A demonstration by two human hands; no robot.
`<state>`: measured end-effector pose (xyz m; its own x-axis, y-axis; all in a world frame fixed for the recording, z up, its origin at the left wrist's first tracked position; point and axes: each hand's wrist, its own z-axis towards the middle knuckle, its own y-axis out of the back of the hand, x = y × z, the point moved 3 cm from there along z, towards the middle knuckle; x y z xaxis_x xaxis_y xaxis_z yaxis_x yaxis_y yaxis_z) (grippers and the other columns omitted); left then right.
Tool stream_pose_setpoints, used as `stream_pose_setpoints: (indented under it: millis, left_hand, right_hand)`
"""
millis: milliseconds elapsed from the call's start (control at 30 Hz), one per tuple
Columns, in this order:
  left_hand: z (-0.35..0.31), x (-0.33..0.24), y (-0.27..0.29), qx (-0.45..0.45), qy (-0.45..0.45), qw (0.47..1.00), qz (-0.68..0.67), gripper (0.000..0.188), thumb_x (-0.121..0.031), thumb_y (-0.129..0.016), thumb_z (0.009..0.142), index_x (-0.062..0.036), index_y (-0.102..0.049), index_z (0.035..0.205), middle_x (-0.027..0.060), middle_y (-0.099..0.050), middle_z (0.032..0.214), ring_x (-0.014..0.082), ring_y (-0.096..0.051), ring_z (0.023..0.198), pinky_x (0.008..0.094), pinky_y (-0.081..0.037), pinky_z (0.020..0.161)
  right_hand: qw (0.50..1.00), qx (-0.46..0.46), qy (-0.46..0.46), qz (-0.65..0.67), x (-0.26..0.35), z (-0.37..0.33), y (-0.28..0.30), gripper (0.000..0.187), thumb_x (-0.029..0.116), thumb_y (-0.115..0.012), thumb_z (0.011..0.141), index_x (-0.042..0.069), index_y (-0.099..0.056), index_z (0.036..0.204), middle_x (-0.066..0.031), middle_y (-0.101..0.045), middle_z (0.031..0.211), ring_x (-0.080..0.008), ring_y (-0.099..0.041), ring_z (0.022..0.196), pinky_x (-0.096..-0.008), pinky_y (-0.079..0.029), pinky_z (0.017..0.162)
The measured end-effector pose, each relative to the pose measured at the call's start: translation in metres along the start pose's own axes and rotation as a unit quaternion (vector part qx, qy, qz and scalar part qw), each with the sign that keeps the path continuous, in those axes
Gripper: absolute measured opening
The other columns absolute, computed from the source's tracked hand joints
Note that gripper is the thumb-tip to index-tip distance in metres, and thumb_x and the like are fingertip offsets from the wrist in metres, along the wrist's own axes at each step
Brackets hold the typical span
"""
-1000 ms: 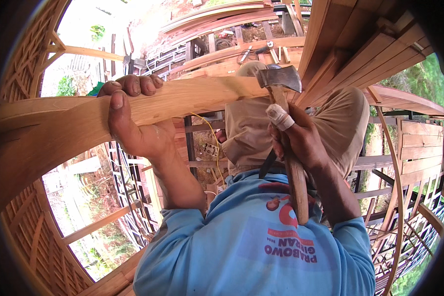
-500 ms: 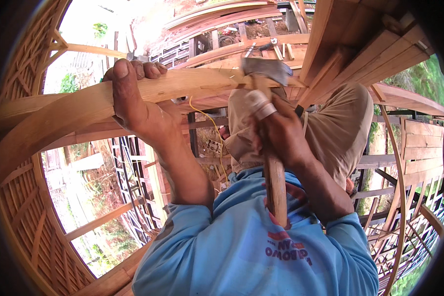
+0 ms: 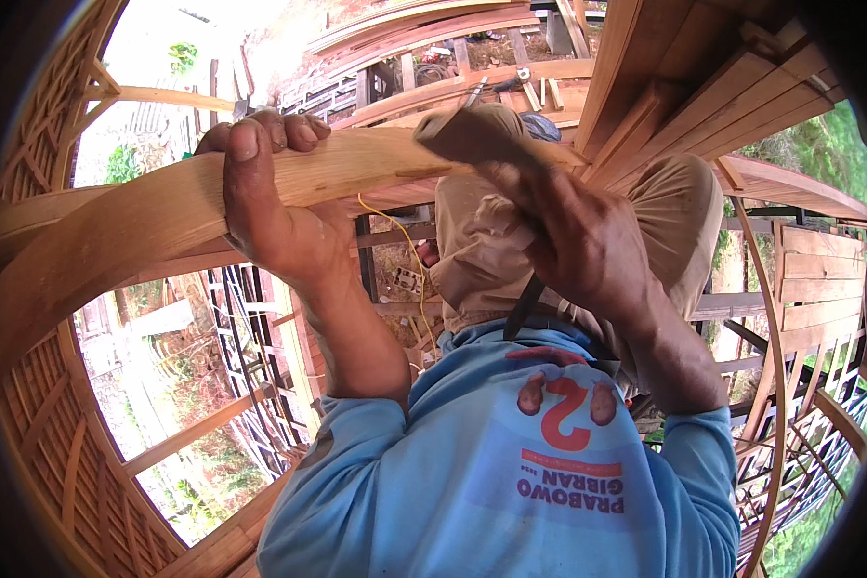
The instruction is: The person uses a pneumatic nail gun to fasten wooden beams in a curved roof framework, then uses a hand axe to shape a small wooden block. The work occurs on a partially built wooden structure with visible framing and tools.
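A long curved wooden beam (image 3: 188, 197) runs from the lower left to the middle, over my lap. My left hand (image 3: 270, 188) is closed round it, thumb on the near side and fingertips over the top. My right hand (image 3: 588, 236) grips a hatchet (image 3: 467, 135) with a wooden handle; its dark metal head is raised over the beam's right part and blurred by motion. A pale wrapping (image 3: 499, 217) shows beside my right fingers. Most of the handle is hidden by the hand.
A wooden structure with boards (image 3: 703, 87) rises at the upper right. Loose planks (image 3: 433, 29) lie at the back. A yellow cord (image 3: 409, 241) hangs below the beam. Lattice framing (image 3: 82, 462) stands at the left, and a thin curved strip (image 3: 778, 385) at the right.
My right hand has turned and shifted right, and the hatchet now slants toward the upper left instead of standing nearly upright. My left hand has kept its grip on the beam.
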<state>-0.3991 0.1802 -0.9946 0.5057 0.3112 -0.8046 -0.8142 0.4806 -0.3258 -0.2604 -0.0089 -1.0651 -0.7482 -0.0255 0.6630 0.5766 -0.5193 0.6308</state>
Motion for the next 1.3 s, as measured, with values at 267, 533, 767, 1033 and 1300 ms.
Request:
stream_pose_setpoints:
  millis: [267,533,767,1033,1300]
  left_hand:
    - [-0.003,0.001,0.004,0.07,0.018,0.995,-0.064,0.02,-0.028,-0.057,0.093,-0.01,-0.059,0.102,0.0059,-0.054,0.088,0.022,-0.054,0.082,0.0456,-0.044,0.085]
    - [0.0,0.005,0.012,0.147,0.017,0.984,-0.103,0.033,-0.032,-0.053,0.092,-0.0106,-0.062,0.116,0.0078,-0.056,0.094,0.0251,-0.055,0.088,0.0496,-0.042,0.089]
    - [-0.003,0.003,0.024,0.224,0.003,0.969,-0.108,0.039,-0.034,-0.054,0.091,-0.0105,-0.06,0.121,0.0076,-0.056,0.098,0.0249,-0.054,0.092,0.0492,-0.041,0.09]
    - [0.002,0.004,0.03,0.216,0.004,0.97,-0.11,0.04,-0.035,-0.055,0.091,-0.0087,-0.06,0.12,0.0095,-0.058,0.099,0.0254,-0.056,0.09,0.0492,-0.042,0.091]
    - [0.0,0.005,0.029,0.233,0.002,0.967,-0.107,0.04,-0.034,-0.054,0.092,-0.0093,-0.06,0.123,0.0087,-0.057,0.098,0.0253,-0.055,0.09,0.05,-0.042,0.092]
  right_hand:
    - [0.995,0.028,-0.017,-0.09,-0.019,0.007,0.002,0.019,0.014,-0.063,0.09,0.008,-0.055,0.106,-0.0173,-0.066,0.077,-0.0403,-0.067,0.072,-0.0495,-0.051,0.062]
    - [0.999,0.025,-0.005,-0.048,-0.018,0.01,0.006,0.018,0.013,-0.063,0.089,0.004,-0.056,0.103,-0.0193,-0.064,0.078,-0.0427,-0.065,0.075,-0.0516,-0.05,0.066]
    - [0.991,0.117,-0.047,-0.054,-0.032,0.009,0.014,0.031,0.013,-0.064,0.087,0.005,-0.06,0.117,-0.0208,-0.068,0.086,-0.0406,-0.067,0.08,-0.0489,-0.053,0.068]
    - [0.998,0.041,-0.017,-0.032,-0.019,0.0,-0.001,0.034,0.012,-0.067,0.084,0.006,-0.06,0.116,-0.0174,-0.068,0.082,-0.0397,-0.068,0.075,-0.0485,-0.052,0.062]
    - [0.994,0.05,-0.051,-0.081,-0.027,0.001,0.012,0.029,0.014,-0.068,0.084,0.006,-0.057,0.109,-0.0181,-0.064,0.075,-0.0419,-0.066,0.072,-0.0511,-0.051,0.063]
